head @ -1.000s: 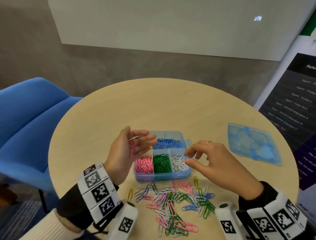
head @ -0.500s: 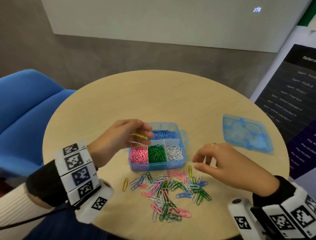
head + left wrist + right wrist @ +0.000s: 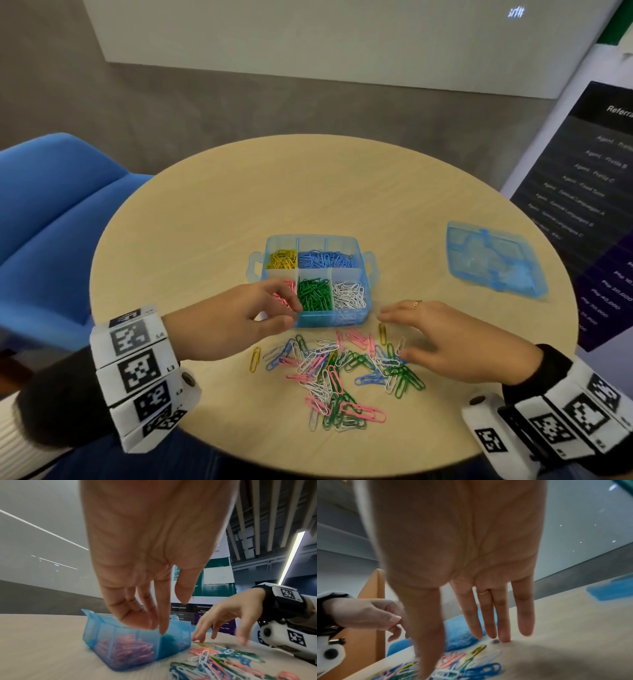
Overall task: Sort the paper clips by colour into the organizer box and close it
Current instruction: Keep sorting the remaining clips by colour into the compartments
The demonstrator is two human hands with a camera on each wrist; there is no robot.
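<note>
The blue organizer box [image 3: 330, 317] stands open mid-table, with yellow [image 3: 281, 259], blue [image 3: 323, 260], pink [image 3: 287, 291], green [image 3: 313, 294] and white [image 3: 349, 296] clips in separate compartments. My left hand [image 3: 289, 310] reaches over its front left corner. Its fingers [image 3: 154, 623] dip into the pink compartment [image 3: 126, 651] and the thumb stays apart; I see no clip between them. My right hand [image 3: 392, 334] is spread flat over the right side of the loose mixed pile [image 3: 339, 370], with its fingertips [image 3: 505, 638] on the table.
The box's blue lid [image 3: 496, 263] lies apart at the right of the round wooden table [image 3: 239, 212]. A single yellow clip [image 3: 255, 358] lies left of the pile. A blue chair [image 3: 51, 212] stands at the left and a dark poster board [image 3: 582, 192] at the right.
My left hand held pink clips, passed over the yellow compartment, then came forward to the pink one. My right hand dropped from the box's right side onto the pile and spread its fingers.
</note>
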